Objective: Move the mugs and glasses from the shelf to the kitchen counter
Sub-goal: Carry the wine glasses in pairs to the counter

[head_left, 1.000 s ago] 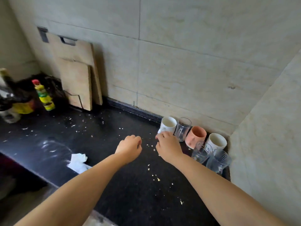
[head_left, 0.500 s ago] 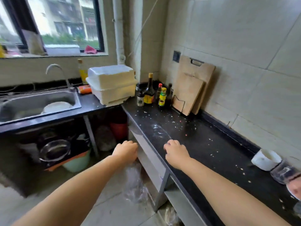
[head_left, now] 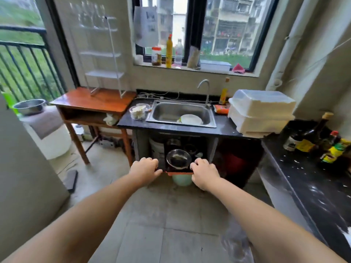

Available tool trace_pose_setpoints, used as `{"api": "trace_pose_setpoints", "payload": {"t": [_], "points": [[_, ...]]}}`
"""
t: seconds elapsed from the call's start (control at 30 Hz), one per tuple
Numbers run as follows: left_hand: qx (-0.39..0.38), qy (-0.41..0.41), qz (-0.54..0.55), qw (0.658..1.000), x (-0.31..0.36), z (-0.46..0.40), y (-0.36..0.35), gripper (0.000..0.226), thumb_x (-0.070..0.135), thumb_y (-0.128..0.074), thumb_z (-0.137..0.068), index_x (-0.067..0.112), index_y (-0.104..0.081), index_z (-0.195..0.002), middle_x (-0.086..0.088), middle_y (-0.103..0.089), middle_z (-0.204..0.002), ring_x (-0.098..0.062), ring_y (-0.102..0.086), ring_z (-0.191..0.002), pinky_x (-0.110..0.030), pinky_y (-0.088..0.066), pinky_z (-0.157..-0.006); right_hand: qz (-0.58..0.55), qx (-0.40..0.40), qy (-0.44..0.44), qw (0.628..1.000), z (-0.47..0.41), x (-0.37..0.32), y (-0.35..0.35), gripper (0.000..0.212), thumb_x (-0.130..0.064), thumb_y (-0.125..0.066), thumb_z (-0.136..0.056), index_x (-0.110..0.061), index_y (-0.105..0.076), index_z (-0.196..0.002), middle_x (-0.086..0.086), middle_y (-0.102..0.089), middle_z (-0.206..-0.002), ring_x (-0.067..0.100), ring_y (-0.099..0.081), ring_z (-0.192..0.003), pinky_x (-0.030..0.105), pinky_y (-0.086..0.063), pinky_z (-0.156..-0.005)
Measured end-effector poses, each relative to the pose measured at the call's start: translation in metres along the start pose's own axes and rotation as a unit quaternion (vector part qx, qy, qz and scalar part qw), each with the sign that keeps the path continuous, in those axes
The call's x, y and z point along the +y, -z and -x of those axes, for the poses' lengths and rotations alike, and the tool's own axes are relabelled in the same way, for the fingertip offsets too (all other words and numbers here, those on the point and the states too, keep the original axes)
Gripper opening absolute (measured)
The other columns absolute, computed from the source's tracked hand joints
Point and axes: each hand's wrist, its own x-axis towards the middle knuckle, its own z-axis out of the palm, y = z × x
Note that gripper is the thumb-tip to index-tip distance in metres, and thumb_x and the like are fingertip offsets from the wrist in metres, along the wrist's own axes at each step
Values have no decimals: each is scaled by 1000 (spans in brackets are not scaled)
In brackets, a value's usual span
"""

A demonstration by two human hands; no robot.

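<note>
A white wire shelf rack [head_left: 103, 54] stands on a wooden table [head_left: 95, 100] at the far left, by the balcony door. Blurred clear shapes [head_left: 91, 15] that look like glasses sit on its top tier; the lower tiers look bare. The black kitchen counter [head_left: 307, 186] runs along my right side. No mug is in view. My left hand [head_left: 145, 168] and my right hand [head_left: 204, 172] are held out side by side over the floor, fingers curled, with nothing in them.
A steel sink [head_left: 180, 114] with a white plate lies straight ahead under the window. Beside it stands a white lidded box [head_left: 262, 111], then sauce bottles [head_left: 313, 135] on the counter. Pots [head_left: 178, 158] sit under the sink. A grey panel [head_left: 22, 168] stands close on my left.
The view has swung left, from the counter corner with the mugs and glasses round to the sink and the shelf rack. Both hands have come off the counter and hold nothing.
</note>
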Motion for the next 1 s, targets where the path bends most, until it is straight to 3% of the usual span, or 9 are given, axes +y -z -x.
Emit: {"api": "trace_pose_setpoints", "payload": {"t": [0.23,0.47,0.73,1.0], "points": [[27,101,37,994,-120,-28,12,31,46,-49,-92,19,-58,-105,0,-62,-101,-17,-60,-90,-34,-54,-81,10,-16,86,996,-118,-97,12,36,-24,-45,-92,-15,-50,-127,11,-42,-137,31,-39,-129,46,-35,-103],[34,147,39,988,-221,-108,44,35,43,-46,-94,16,-56,-114,-2,-61,-111,-20,-58,-102,-29,-44,-78,15,-3,156,988,-257,-168,43,37,-26,-48,-93,-15,-50,-128,11,-44,-135,31,-41,-128,46,-36,-102],[30,188,28,981,-325,-166,64,40,47,-42,-94,17,-56,-117,-3,-60,-115,-23,-56,-107,-36,-48,-86,19,-19,189,982,-374,-239,60,34,-25,-46,-93,-14,-49,-125,11,-46,-130,31,-43,-124,46,-37,-98],[78,192,51,977,-479,-264,106,29,45,-49,-90,17,-56,-96,-4,-59,-100,-25,-57,-99,-41,-50,-84,-4,39,203,978,-519,-348,104,37,-27,-45,-94,-15,-46,-129,12,-45,-134,33,-43,-124,45,-36,-100]]}}
